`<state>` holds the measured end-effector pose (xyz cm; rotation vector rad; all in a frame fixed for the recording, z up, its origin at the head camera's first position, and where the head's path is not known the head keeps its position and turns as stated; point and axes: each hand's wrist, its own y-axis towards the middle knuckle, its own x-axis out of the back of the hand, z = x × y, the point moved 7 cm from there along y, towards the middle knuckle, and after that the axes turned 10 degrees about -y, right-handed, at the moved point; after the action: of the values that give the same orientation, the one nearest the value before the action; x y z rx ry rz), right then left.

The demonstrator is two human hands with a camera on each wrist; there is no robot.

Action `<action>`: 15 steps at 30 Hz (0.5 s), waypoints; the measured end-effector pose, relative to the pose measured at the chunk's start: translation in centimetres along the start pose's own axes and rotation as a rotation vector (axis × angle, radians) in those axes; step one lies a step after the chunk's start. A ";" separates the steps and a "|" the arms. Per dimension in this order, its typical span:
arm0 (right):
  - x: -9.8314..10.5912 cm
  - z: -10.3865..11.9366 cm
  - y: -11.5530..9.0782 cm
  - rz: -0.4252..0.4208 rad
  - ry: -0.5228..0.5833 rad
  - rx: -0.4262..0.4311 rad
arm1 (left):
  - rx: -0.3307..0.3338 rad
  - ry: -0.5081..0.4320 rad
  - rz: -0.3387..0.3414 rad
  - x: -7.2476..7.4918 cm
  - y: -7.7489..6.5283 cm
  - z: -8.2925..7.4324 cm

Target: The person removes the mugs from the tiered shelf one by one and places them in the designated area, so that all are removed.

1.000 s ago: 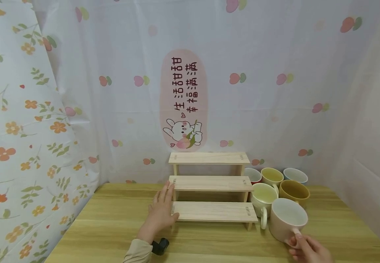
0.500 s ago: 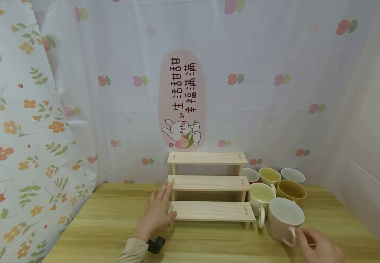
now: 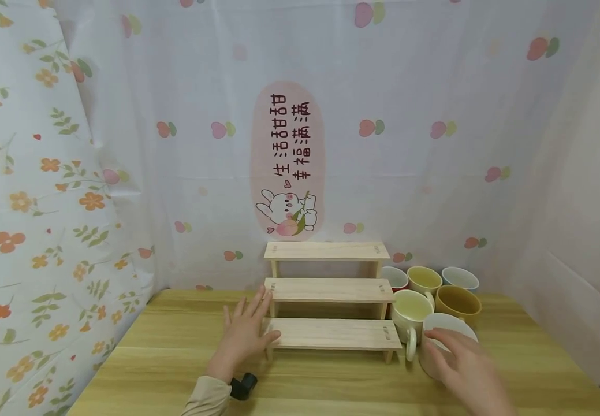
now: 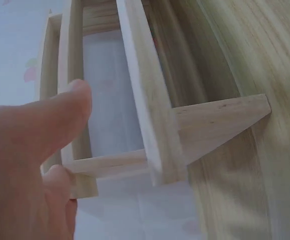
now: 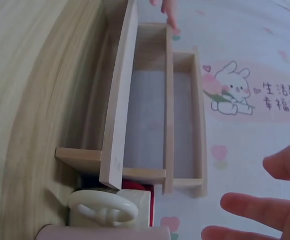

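Observation:
A three-tier wooden stand (image 3: 331,335) occupies the middle of the table in the head view. Along its left end lies my left hand (image 3: 242,338), fingers spread, fingertips at the middle tier and thumb by the lowest. At the right, my right hand (image 3: 468,367) hovers over a pale pink mug (image 3: 429,363) with its fingers apart, covering much of the mug. The right wrist view shows these fingers (image 5: 255,210) holding nothing, with the pink mug's edge (image 5: 102,234) below. Beside the pink mug stands a cream mug (image 3: 402,323), its handle facing forward.
Behind those two mugs stand a mustard mug (image 3: 473,312), a yellow mug (image 3: 424,287), a light blue-rimmed mug (image 3: 461,279) and a red-sided mug (image 3: 395,278). A small black object (image 3: 243,386) sits by the left wrist. A patterned curtain (image 3: 201,144) hangs behind the table.
My right hand has let go of the pink mug's handle and moved up and left over the mug. The mug stays put among the others; my left hand keeps its place on the stand.

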<state>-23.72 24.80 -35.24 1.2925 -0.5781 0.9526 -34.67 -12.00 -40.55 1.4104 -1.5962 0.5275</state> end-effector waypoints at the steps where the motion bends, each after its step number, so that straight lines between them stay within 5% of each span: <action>1: -0.1 0.2 0.2 0.001 0.002 0.016 | 0.001 0.006 0.005 0.0 0.0 -0.1; 5: -0.7 0.8 1.1 0.012 -0.017 0.050 | -0.002 0.006 0.014 0.2 -0.3 -0.7; 15: -2.1 2.3 1.7 0.242 -0.058 0.024 | -0.006 0.016 -0.012 1.2 -1.5 -2.1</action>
<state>-25.89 22.06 -35.56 1.2940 -0.7827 1.1258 -32.40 -11.39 -38.87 1.4073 -1.5747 0.5252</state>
